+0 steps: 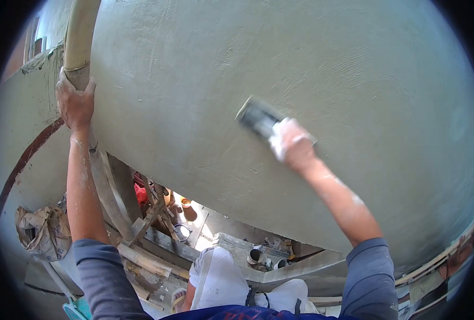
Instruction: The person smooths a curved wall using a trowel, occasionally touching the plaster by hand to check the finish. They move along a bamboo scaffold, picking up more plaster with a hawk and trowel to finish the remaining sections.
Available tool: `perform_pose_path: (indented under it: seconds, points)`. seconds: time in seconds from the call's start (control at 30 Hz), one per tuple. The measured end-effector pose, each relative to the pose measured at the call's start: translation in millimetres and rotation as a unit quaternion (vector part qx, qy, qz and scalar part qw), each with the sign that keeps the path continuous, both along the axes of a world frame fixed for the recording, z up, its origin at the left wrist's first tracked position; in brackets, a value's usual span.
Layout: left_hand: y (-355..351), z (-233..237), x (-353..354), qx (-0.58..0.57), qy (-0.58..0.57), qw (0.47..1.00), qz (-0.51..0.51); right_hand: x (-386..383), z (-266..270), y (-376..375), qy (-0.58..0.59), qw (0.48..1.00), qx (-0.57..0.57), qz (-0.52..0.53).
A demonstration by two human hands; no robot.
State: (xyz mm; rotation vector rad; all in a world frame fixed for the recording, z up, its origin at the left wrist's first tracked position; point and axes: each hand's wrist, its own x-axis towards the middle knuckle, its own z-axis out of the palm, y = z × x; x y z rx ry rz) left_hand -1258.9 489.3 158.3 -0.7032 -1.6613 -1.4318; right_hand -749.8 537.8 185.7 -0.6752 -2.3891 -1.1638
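My left hand [77, 101] is wrapped round an upright bamboo pole [81, 37] at the upper left. Near the middle, my right hand [293, 143], whitened with plaster and slightly blurred, grips a flat rectangular trowel [258, 114]. The trowel lies against or very close to the grey-green plastered wall [194, 96], its far end angled to the upper left. Swirled marks and small rough patches show on the wall around and above it.
A crumpled paper sack [44, 232] stands at lower left, above a teal object [77, 309]. Bamboo poles [141, 258] cross below. Far down are buckets [182, 232] and a red item [140, 193]. A dark red curved pipe or strip [26, 154] runs along the left wall.
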Motion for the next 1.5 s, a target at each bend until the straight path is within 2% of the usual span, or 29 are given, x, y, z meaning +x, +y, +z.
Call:
perform_pose_path:
  seconds: [0.07,0.1,0.17,0.27,0.3,0.33,0.37,0.4,0.47,0.53,0.57,0.67,0.73,0.83,0.93,0.97,1.0,1.07,1.13,1.23,1.27,1.3,1.37,1.4,1.47,1.5]
  points:
    - [0.4,-1.2,-1.0,-0.002,0.006,1.0,0.002,0.9,-55.8,8.0,-0.085,0.995,0.043,-0.005]
    - [-0.1,-0.8,-1.3,-0.001,0.005,1.0,0.002,0.1,-65.6,2.5,-0.093,0.995,-0.018,-0.015]
    - [0.0,0.1,1.3,0.002,0.002,1.0,-0.001,0.9,-69.4,0.2,-0.102,0.994,0.009,0.042]
    - [3.3,-3.0,-4.4,-0.007,-0.004,1.0,0.005,5.4,-48.6,-6.9,-0.159,0.987,0.017,-0.022]
    - [3.8,-2.0,-6.6,-0.005,0.002,1.0,0.008,9.9,-24.1,-5.5,-0.159,0.968,0.192,-0.039]
    - [3.1,-2.6,-6.6,-0.003,0.007,1.0,0.009,22.5,5.5,0.9,-0.086,0.985,0.125,-0.078]
    - [3.3,-3.7,-5.5,-0.002,0.012,1.0,0.01,32.3,40.9,-2.8,0.061,0.992,0.101,-0.037]
    - [3.6,-4.3,-4.6,-0.007,0.004,1.0,0.006,46.2,82.2,-12.1,0.097,0.988,0.118,-0.017]
    - [3.3,-4.2,-5.3,-0.016,-0.011,1.0,0.002,89.0,143.9,-26.0,0.223,0.962,0.143,-0.071]
    - [4.8,-5.2,-7.3,-0.015,-0.008,1.0,0.002,148.7,200.8,-36.4,0.344,0.905,0.197,-0.155]
    - [5.1,-5.2,-7.7,-0.014,-0.006,1.0,0.004,194.9,229.1,-34.5,0.349,0.883,0.258,-0.177]
    - [4.6,-3.9,-6.9,-0.009,-0.008,1.0,0.006,309.5,285.8,-46.5,0.388,0.812,0.32,-0.296]
    - [2.8,-3.6,-5.8,-0.002,-0.002,1.0,0.001,323.5,291.4,-55.5,0.418,0.827,0.249,-0.281]
    - [3.3,-4.4,-6.9,-0.009,-0.012,1.0,0.001,289.1,267.0,-56.7,0.414,0.863,0.189,-0.221]
    - [6.4,-3.6,-8.8,-0.009,-0.006,1.0,0.009,205.1,203.3,-42.5,0.334,0.916,0.177,-0.134]
    - [6.7,-4.5,-9.3,-0.007,-0.001,1.0,0.012,170.2,174.1,-46.3,0.306,0.933,0.16,-0.103]
    - [6.3,-4.9,-9.2,-0.006,0.003,1.0,0.011,147.3,143.0,-45.7,0.305,0.945,0.093,-0.071]
    - [5.1,-4.1,-8.4,-0.003,0.008,1.0,0.008,117.6,81.2,-39.6,0.193,0.975,0.091,-0.064]
    - [5.7,-4.8,-7.8,0.001,0.016,1.0,0.013,98.0,15.8,-36.7,0.157,0.986,0.009,-0.051]
    - [3.9,-1.3,-4.0,-0.009,0.003,1.0,0.01,86.4,-79.3,-30.4,0.058,0.998,-0.014,-0.023]
    - [2.6,-1.1,-3.3,-0.016,-0.007,1.0,0.007,88.9,-107.3,-32.2,-0.021,0.997,0.005,-0.069]
    - [1.4,-1.4,-3.6,-0.016,-0.002,1.0,0.006,90.3,-128.8,-38.6,-0.06,0.994,-0.039,-0.085]
    - [0.8,-0.9,-2.3,-0.012,0.007,1.0,0.003,97.6,-144.9,-45.9,-0.109,0.991,-0.049,-0.055]
    - [1.4,-0.4,-3.6,-0.009,0.018,1.0,0.011,107.2,-143.6,-43.2,-0.11,0.992,-0.009,-0.066]
    - [5.0,-3.7,-9.8,0.0,0.038,0.999,0.023,119.0,-110.4,-45.2,-0.113,0.987,0.072,-0.091]
    - [7.3,-5.3,-12.9,-0.002,0.042,0.999,0.025,129.1,-87.1,-36.1,-0.047,0.989,0.115,-0.077]
